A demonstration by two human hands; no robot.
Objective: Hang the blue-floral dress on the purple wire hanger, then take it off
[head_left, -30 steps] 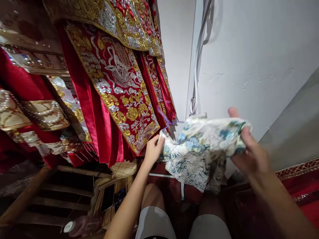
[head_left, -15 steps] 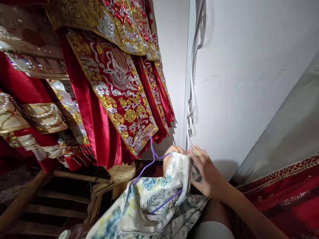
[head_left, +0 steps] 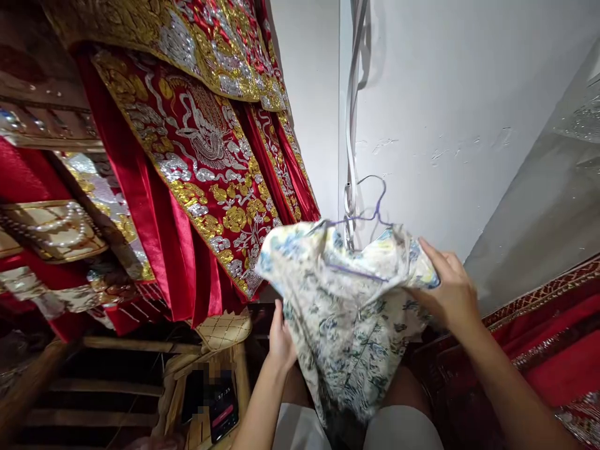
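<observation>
A white garment (head_left: 347, 319) with a blue, green and yellow floral print hangs spread out in front of my knees. Inside its neckline is a thin purple clothes hanger (head_left: 377, 212), its hook sticking up above the collar. My right hand (head_left: 450, 284) grips the garment's right shoulder, thumb below and fingers over the cloth. Low on the other side, my left hand (head_left: 281, 340) holds the garment's left edge, with the thumb up and the fingers hidden behind the fabric.
Red costumes (head_left: 210, 150) with gold and silver embroidery hang at left, beside pearl-trimmed bags (head_left: 56, 228). A white metal scroll stand (head_left: 350, 137) rises along the wall. A phone (head_left: 224, 406) lies on a bamboo chair (head_left: 241, 369). Red fabric (head_left: 562, 369) is at right.
The garment has turned and spread out, with the hanger now seated in its shoulders and its hook upright. My right hand has moved to the right shoulder, my left hand down to the left edge.
</observation>
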